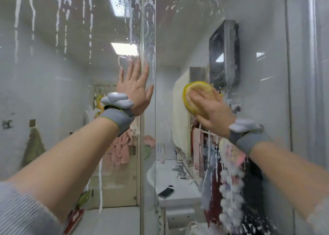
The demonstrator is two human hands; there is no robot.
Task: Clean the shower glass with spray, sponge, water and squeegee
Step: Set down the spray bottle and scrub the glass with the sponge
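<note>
The shower glass point(178, 38) fills the view, streaked with white foam that runs down at the top left and clumps at the lower right. My left hand point(136, 88) lies flat with spread fingers on the glass beside the vertical panel edge point(142, 145). On the right panel my right hand point(208, 110) presses a round yellow sponge point(195, 94) against the glass. Both wrists wear grey bands carrying a pale device. No spray bottle or squeegee is in view.
Through the glass I see a white washbasin point(160, 174) with a tap and a dark phone point(166, 193), towels hanging on a rail point(179, 113), a wall-mounted dark unit point(224, 53), and a green cloth point(33, 145) on a hook at the left.
</note>
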